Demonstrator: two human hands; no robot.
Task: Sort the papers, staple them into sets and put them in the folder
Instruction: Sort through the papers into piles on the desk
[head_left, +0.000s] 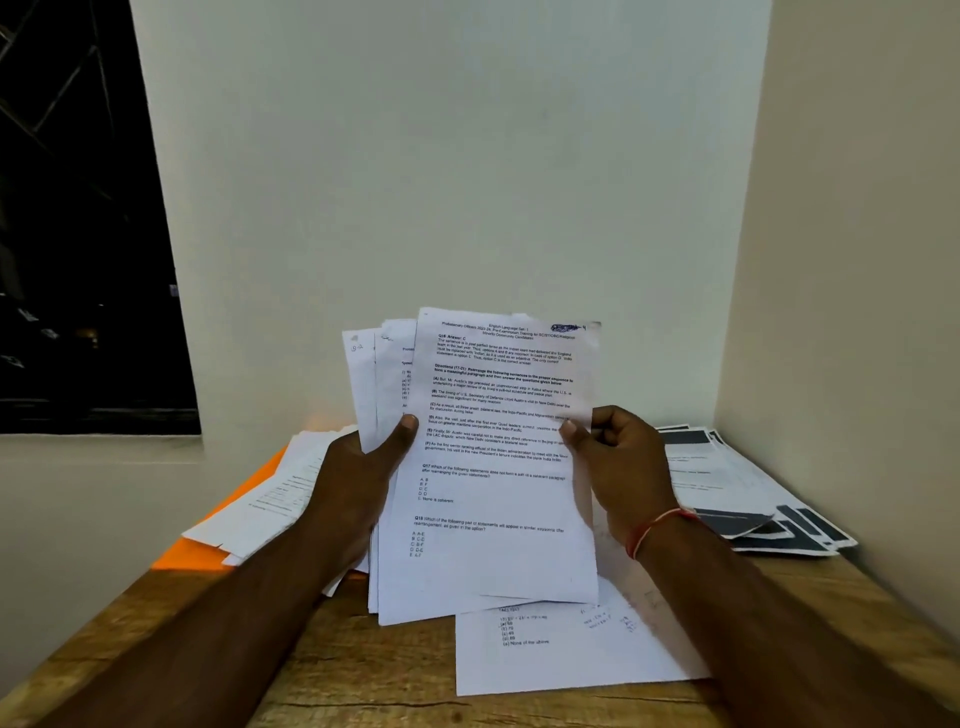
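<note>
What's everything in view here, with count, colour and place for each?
Fanned stack of white printed paper sheets: one stack, white, held upright mid-frame.
Loose white printed sheet: one, white, flat on the table, near side.
Pile of white printed papers: one, white, left, on the folder.
Flat orange folder: one, orange, left, mostly covered.
Pile of papers with black printed blocks: one, white and black, far right corner.
Brown wooden table: one, brown, under everything.
Dark window: one, black, upper left.
Red thread wristband: one, red, right wrist.
Left hand: one, gripping the stack's left edge.
Right hand: one, pinching the front sheet's right edge.
</note>
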